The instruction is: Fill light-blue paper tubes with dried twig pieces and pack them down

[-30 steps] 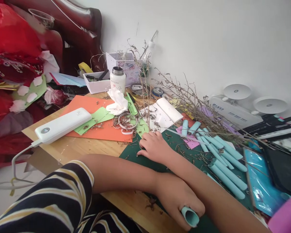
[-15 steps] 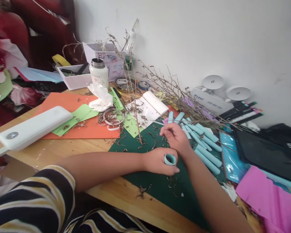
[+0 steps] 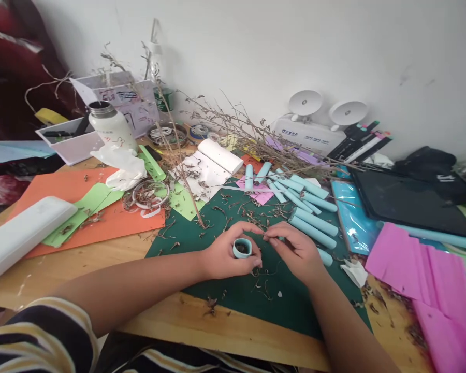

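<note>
My left hand [image 3: 225, 254] is wrapped round a light blue rolled paper tube [image 3: 242, 248], its open end up with dark bits inside. My right hand [image 3: 297, 250] is beside it, thumb and forefinger pinched on a small piece of dried plant just right of the tube's mouth. Both hands rest over a dark green cutting mat [image 3: 252, 269] strewn with dried leaf bits. Several more light blue paper tubes [image 3: 301, 199] lie on the mat behind my right hand. A long dried branch [image 3: 178, 155] leans across the mat's far left corner.
Orange paper [image 3: 101, 228] and light green paper [image 3: 81, 212] lie at left with a white case [image 3: 19, 235]. A white bottle [image 3: 111, 127], white tray [image 3: 68, 142], tissue [image 3: 120, 166] and tape rolls stand behind. Pink paper [image 3: 423, 274], a dark tablet [image 3: 407, 202] and markers [image 3: 357, 142] sit right.
The view has swung right. My left hand brought the blue tube from the table's near edge up onto the mat. My right hand pulled back from the far mat to meet it.
</note>
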`<state>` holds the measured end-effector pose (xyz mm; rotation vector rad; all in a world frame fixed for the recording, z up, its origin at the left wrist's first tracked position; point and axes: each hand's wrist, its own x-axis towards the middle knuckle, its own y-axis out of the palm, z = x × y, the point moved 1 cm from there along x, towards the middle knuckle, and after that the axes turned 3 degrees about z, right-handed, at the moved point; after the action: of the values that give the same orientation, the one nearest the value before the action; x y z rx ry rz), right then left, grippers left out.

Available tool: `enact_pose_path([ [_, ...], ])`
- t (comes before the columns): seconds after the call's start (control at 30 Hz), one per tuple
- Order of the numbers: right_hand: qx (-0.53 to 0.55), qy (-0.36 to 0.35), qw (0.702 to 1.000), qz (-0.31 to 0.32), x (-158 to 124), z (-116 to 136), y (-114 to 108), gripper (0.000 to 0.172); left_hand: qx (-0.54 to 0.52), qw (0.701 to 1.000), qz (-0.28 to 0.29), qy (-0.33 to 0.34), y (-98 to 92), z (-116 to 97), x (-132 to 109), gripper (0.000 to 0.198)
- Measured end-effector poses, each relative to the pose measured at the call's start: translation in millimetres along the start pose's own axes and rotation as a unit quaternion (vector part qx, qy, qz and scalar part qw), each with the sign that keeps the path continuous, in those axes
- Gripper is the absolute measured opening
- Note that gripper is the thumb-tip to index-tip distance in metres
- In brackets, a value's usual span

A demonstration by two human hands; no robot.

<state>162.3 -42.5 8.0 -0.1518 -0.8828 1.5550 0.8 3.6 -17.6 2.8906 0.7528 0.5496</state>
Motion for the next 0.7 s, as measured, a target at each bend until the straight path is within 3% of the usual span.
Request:
enact_pose_path([
  [0.13, -0.014, -0.032, 0.999, 0.006, -0.2, 2.4, -4.9, 0.019, 0.001, 1.000, -0.018, -0.002, 1.0, -3.2, 0.5, 0.048],
  [0.3, -0.033, -0.093, 0.995, 0.021, 0.1, 5.2, -4.4, 0.018, 0.052, 0.998, -0.017, -0.015, -0.7, -9.0, 2.3, 0.011],
  [0.6, -0.091, -0.085, 0.991, 0.042, -4.6, 9.1, 4.3, 0.004, 0.151, 0.987, -0.036, -0.043, -0.4, -22.5, 6.3, 0.016],
  [0.7, -0.104, -0.096, 0.989, 0.038, -4.0, 10.1, 6.4, 0.008, 0.189, 0.979, -0.033, -0.062, -0.1, -22.6, 5.1, 0.017],
])
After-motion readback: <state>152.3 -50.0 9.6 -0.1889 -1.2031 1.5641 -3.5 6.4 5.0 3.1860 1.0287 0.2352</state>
